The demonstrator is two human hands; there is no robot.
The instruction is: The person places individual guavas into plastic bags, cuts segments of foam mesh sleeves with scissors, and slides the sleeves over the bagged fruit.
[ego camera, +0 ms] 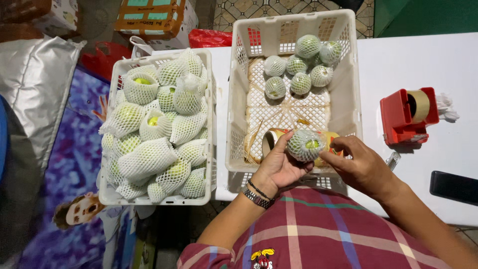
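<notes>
My left hand [280, 167] cups a green fruit [304, 145] wrapped in white foam netting, held over the near edge of a white plastic crate [348, 74]. My right hand [359, 166] touches the fruit's right side with its fingertips, and a yellow-red tape roll [271, 137] shows just behind the hands. Several netted green fruits [300, 67] lie at the far end of that crate on a woven liner.
A second white crate [209, 124] to the left is heaped with larger netted fruits [154, 124]. A red tape dispenser [407, 115] and a black phone [454, 187] lie on the white table [423, 60] to the right. Cardboard boxes [152, 17] stand beyond.
</notes>
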